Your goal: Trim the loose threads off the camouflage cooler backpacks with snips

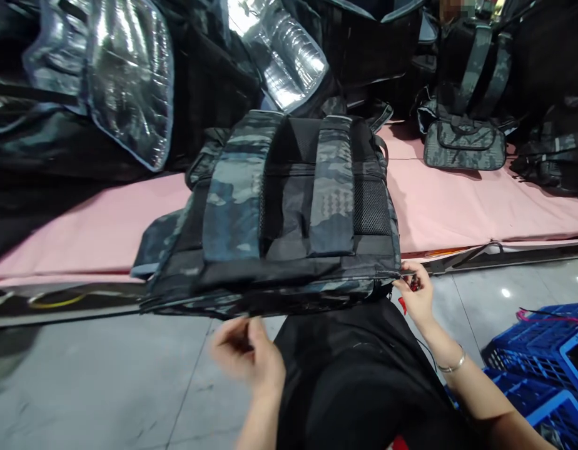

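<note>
A black and grey-blue camouflage backpack (293, 212) lies with its two padded shoulder straps facing up, its near edge at the front of a pink-covered table. At the right end of that edge, my right hand (416, 290) pinches the backpack's corner by the seam. Something small and red shows by its fingers. My left hand (251, 353) is at the near edge, left of the middle, with curled fingers close to or touching the fabric. Motion blurs it, and whatever it may hold is hidden.
Bags with silver foil lining (129, 81) are heaped behind on the left. A small camouflage pouch (465, 145) and other dark bags stand at the right on the pink cover (439, 206). Blue plastic crates (528, 337) sit on the tiled floor at the right.
</note>
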The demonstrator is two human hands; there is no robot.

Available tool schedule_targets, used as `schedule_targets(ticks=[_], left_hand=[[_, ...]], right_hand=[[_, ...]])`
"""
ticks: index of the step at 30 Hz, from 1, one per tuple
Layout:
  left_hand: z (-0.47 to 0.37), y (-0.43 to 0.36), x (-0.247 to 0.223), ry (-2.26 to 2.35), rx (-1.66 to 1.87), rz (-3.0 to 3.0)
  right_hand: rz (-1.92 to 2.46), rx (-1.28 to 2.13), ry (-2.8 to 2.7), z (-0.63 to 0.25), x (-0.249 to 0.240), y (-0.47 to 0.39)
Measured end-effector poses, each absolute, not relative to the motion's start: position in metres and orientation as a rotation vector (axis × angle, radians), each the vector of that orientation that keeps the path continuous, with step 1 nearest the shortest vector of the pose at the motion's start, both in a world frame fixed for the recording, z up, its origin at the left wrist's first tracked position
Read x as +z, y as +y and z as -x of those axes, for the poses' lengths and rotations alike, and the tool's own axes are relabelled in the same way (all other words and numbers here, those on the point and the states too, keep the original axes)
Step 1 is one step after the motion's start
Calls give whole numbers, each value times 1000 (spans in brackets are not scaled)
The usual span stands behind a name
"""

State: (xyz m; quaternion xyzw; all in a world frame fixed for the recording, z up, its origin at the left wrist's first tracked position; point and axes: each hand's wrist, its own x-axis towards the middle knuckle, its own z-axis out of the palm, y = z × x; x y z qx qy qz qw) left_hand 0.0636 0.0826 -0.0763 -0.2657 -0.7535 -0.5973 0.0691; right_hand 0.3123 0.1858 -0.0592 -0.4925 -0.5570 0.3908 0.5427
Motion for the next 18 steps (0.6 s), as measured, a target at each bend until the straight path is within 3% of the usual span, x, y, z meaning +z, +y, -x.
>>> schedule_targets(ticks=[4,9,12,15,18], left_hand=[[-90,81,-105,-2885,-2107,969],[-114,92,-104,-3069,-2090,1108],[-150,90,-82,-3163,-2127,1523],[-180,91,-36,-3070,-2289,2097],[-182,102,18,-2482,-3019,2287]], right_hand=[[1154,953,-1353,-302,-55,176],[1125,985,-1447,-298,-56,170],[1130,1041,-1428,-296,-55,171],[1114,1060,-1424,-295,-56,172],[1077,1021,-1454,-295,-57,174]])
